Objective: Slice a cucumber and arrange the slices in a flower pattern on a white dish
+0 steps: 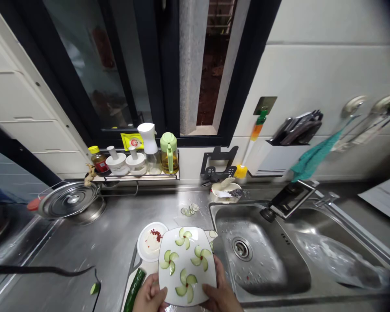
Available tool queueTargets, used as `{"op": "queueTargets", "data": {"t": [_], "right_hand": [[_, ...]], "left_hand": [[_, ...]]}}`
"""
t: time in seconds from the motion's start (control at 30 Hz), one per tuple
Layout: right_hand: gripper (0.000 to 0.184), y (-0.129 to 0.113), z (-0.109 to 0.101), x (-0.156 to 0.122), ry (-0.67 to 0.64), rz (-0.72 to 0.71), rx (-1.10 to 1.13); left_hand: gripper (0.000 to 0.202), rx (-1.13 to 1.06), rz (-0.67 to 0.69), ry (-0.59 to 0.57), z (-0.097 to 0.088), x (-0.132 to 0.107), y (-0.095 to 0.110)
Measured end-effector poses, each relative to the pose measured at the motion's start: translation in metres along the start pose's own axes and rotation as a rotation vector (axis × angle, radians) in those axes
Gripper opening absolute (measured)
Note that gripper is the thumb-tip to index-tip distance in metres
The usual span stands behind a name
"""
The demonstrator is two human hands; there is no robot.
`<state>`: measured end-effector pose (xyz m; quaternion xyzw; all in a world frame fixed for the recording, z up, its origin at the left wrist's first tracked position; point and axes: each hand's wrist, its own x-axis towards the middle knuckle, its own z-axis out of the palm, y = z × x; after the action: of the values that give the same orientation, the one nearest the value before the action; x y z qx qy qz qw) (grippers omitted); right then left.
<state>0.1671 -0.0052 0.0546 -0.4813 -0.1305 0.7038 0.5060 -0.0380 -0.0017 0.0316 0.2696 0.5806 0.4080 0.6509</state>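
Beside the cucumber [134,288], the left hand [152,298] is clamping the plate [186,262] at its near-left rim, fingers seemingly curled underneath. The right hand [221,295] is gripping the near-right rim, just left of the sink [263,260]. Stiff, slick and breakable, the plate is best gripped at both edges.

No writing can be read anywhere. A yellow packet [132,141] on the window sill, at eleven o'clock from the white plate [186,265], bears a round red mark, its print too small to make out. The yellow-lidded jar [99,160], at ten o'clock, carries a dark label, equally illegible.
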Motion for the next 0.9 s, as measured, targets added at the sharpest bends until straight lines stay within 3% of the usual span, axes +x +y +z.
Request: {"op": "queueTargets", "data": {"t": [0.4,0.63,0.77,0.9], "right_hand": [[0.104,0.001,-0.004,0.002,-0.021,0.041,0.02],[0.091,-0.012,-0.005,-0.006,-0.07,0.082,0.022],[0.087,-0.024,-0.024,-0.011,-0.112,0.112,0.049],[0.073,-0.049,-0.06,-0.02,-0.104,0.138,0.021]], "left_hand": [[0.054,0.005,0.02,0.022,0.005,-0.002,0.007],[0.057,0.039,0.026,-0.035,0.004,-0.003,0.004],[0.066,0.099,-0.013,-0.133,0.005,-0.005,0.006],[0.068,0.199,-0.02,-0.114,0.0,-0.002,0.003]]}}
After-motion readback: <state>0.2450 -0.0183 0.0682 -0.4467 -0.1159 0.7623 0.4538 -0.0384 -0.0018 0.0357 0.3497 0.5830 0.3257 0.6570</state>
